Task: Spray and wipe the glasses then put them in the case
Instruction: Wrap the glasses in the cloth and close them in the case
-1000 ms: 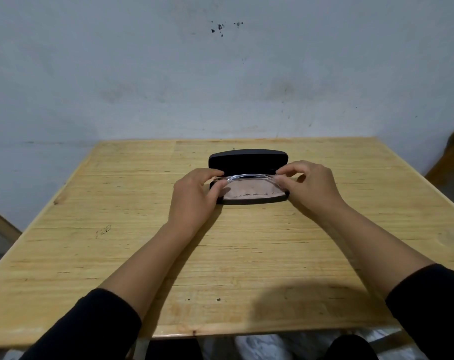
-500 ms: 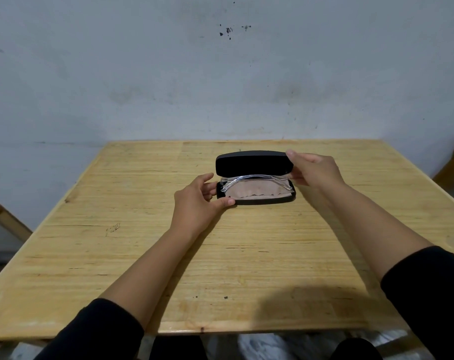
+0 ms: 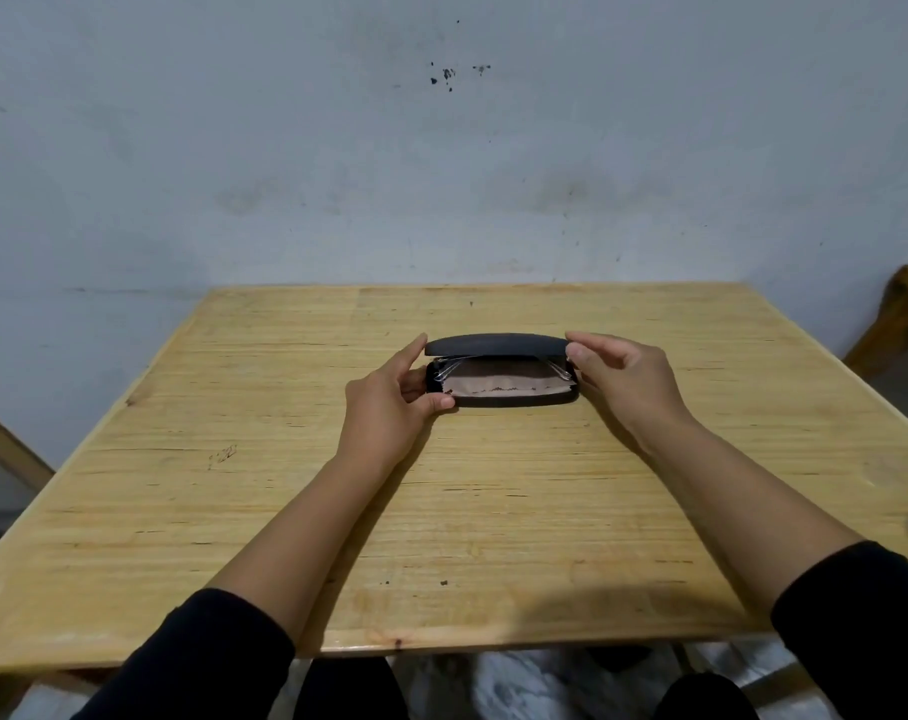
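Your glasses (image 3: pixel 498 367) lie inside the case (image 3: pixel 504 392), on top of a pinkish cloth (image 3: pixel 504 387), and the case sits on the bench (image 3: pixel 441 511) with its lid (image 3: pixel 496 344) tipped low over the tray but not shut. Your left hand (image 3: pixel 389 407) grips the case's left end, thumb at the front rim, fingertip on the lid edge; your right hand (image 3: pixel 623 376) pinches the lid's right end. The risk is in the closing: a clear temple seems to ride up near the rim at the case's right end, though the view is too small to be sure, and the lid could trap or bend it. The cloth's frayed edge at the front rim could also catch in the seam and keep the case from latching.
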Demonstrator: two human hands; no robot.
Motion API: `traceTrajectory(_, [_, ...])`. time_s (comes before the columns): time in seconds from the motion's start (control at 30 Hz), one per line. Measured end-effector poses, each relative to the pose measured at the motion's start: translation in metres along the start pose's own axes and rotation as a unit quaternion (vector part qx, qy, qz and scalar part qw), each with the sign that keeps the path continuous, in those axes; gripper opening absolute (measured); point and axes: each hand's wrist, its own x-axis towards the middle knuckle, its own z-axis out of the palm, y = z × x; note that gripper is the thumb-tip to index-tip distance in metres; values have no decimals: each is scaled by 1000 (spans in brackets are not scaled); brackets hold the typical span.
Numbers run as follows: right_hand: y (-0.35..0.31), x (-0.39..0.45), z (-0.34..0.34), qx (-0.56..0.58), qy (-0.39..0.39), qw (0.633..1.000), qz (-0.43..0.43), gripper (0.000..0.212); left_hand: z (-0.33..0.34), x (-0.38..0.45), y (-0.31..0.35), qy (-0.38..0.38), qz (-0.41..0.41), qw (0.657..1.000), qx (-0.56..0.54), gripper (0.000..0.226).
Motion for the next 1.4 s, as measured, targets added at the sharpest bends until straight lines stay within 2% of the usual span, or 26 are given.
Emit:
traceTrajectory(0.17, [8,-12,2,-62,-5,997,-35,32,1,-1,1,-4,5,1000,16,59])
traceTrajectory(0.33, [7,-16,6,-72,-15,997,-25,47,2,-1,1,2,2,1000,19,58])
traceTrajectory(0.5, [1,-7,13,-100,6,994,-32,45,3,9,2,19,7,999,34,54])
traceTrajectory(0.73, [-16,43,28,-54,47,997,-24,44,7,68,14,45,13,999,7,50])
traceTrajectory(0.9, [-17,96,41,-33,54,998,-13,44,22,121,8,48,-19,999,-10,48])
traceTrajectory(1.13, [-3,147,56,-105,44,993,-13,45,41,167,-9,29,-26,998,42,50])
traceTrajectory(1.4, [11,156,58,-154,34,986,-48,46,45,171,-15,40,-8,995,88,48])
